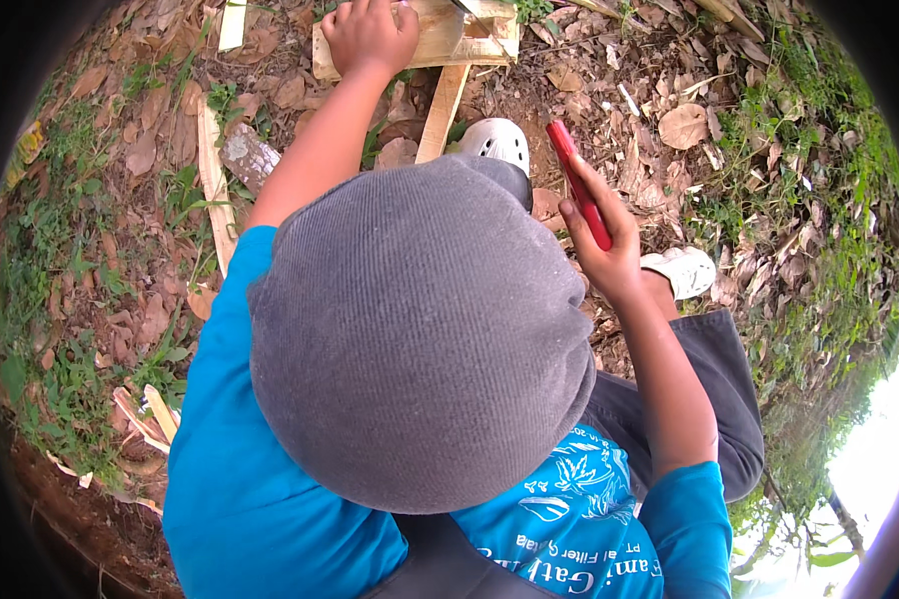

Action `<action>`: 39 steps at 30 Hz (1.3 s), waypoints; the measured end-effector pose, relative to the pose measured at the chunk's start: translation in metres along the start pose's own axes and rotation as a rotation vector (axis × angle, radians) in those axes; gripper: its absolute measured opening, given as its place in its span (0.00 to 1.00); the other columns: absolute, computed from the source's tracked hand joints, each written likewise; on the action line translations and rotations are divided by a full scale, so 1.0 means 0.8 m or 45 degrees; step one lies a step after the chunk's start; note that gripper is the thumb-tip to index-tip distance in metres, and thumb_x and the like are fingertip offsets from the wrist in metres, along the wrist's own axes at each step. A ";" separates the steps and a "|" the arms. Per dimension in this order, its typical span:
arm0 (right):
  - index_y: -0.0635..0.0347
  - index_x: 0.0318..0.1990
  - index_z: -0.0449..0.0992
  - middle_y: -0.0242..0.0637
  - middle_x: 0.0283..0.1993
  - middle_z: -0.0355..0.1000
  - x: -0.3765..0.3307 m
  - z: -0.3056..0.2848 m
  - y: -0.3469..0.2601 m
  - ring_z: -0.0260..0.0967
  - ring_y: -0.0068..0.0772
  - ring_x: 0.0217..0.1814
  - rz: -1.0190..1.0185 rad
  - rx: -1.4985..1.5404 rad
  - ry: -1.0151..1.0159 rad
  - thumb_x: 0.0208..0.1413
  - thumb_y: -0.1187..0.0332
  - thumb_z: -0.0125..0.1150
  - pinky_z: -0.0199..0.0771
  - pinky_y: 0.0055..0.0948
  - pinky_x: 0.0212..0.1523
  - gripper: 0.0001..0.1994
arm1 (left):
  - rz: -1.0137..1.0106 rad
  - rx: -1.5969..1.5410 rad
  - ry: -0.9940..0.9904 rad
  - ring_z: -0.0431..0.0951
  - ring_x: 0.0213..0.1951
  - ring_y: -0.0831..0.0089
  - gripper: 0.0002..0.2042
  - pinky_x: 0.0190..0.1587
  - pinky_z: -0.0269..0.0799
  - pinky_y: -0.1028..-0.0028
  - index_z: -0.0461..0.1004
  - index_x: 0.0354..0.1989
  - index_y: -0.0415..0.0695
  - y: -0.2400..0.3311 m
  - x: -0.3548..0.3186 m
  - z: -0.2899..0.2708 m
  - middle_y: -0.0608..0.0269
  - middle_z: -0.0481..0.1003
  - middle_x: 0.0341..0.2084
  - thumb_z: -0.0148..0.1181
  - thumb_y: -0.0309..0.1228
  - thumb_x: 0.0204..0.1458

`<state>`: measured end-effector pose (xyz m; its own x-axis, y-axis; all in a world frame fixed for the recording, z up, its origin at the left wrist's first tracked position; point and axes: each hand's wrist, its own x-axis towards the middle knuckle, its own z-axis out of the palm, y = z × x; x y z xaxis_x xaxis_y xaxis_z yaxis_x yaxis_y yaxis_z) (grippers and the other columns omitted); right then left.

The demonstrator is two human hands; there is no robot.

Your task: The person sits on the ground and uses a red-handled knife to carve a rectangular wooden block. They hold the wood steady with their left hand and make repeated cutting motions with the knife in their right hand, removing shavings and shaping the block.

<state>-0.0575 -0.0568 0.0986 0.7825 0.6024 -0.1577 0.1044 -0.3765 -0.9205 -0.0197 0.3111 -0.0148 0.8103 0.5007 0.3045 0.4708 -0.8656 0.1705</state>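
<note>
Both hands are busy: the left hand (368, 35) reaches forward with fingers curled down over the near edge of a pale wooden frame (440, 35) lying on the ground, pressing or gripping it, while the right hand (609, 250) is closed round the lower end of a red tool (579, 185), held upright and well apart from the frame, its working end pointing away; what kind of tool it is cannot be told. A narrow slat (442, 110) runs from the frame back toward a white shoe (497, 142), and a second shoe (681, 270) sits just beside the right wrist. Dry leaves (684, 125) and loose offcuts (213, 175) cover the soil. The frame rests on uneven litter, so it could rock or slide under the left hand's push. If the tool comes down near those fingers, a slip could catch them. Leaves underfoot may also give way.
</note>
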 end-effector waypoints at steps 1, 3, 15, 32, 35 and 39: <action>0.55 0.67 0.72 0.44 0.66 0.73 -0.008 0.001 0.027 0.70 0.36 0.69 0.001 0.011 0.001 0.62 0.77 0.63 0.68 0.33 0.66 0.24 | -0.002 0.000 0.000 0.72 0.49 0.51 0.13 0.56 0.63 0.50 0.74 0.34 0.45 0.002 0.000 0.004 0.54 0.76 0.40 0.52 0.42 0.57; 0.54 0.68 0.72 0.43 0.67 0.72 -0.004 -0.003 0.035 0.69 0.34 0.69 0.020 0.027 0.002 0.62 0.76 0.64 0.67 0.33 0.67 0.25 | -0.002 0.007 0.009 0.72 0.50 0.51 0.13 0.56 0.63 0.50 0.74 0.34 0.45 0.005 0.004 0.006 0.54 0.76 0.40 0.52 0.43 0.57; 0.66 0.65 0.73 0.51 0.59 0.78 -0.036 -0.115 -0.176 0.76 0.38 0.62 0.014 -0.157 -0.138 0.60 0.81 0.60 0.71 0.31 0.61 0.23 | 0.003 -0.071 0.053 0.72 0.47 0.53 0.10 0.55 0.62 0.51 0.74 0.31 0.47 -0.002 -0.004 0.002 0.57 0.76 0.37 0.55 0.40 0.55; 0.55 0.67 0.72 0.46 0.62 0.76 0.030 0.013 -0.003 0.74 0.37 0.65 -0.012 0.027 0.037 0.62 0.75 0.64 0.71 0.33 0.63 0.25 | 0.024 -0.046 0.005 0.72 0.47 0.51 0.11 0.54 0.63 0.51 0.74 0.32 0.45 0.006 0.001 -0.002 0.53 0.75 0.39 0.52 0.40 0.55; 0.56 0.66 0.72 0.46 0.63 0.75 0.022 -0.007 -0.036 0.73 0.36 0.66 0.120 0.011 0.013 0.61 0.76 0.64 0.71 0.33 0.63 0.25 | -0.015 -0.020 -0.034 0.72 0.48 0.51 0.11 0.54 0.63 0.51 0.74 0.32 0.45 0.001 -0.003 0.002 0.53 0.76 0.39 0.52 0.39 0.54; 0.64 0.65 0.72 0.51 0.61 0.76 -0.049 -0.071 -0.098 0.74 0.38 0.64 0.212 -0.132 -0.028 0.60 0.80 0.62 0.70 0.33 0.62 0.24 | -0.017 -0.021 -0.037 0.72 0.47 0.51 0.10 0.55 0.63 0.51 0.74 0.31 0.46 0.007 0.001 -0.002 0.53 0.76 0.39 0.53 0.39 0.53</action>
<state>-0.0611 -0.0907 0.1975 0.7809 0.5404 -0.3134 0.0381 -0.5419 -0.8396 -0.0165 0.3064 -0.0122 0.8142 0.5117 0.2745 0.4758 -0.8589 0.1897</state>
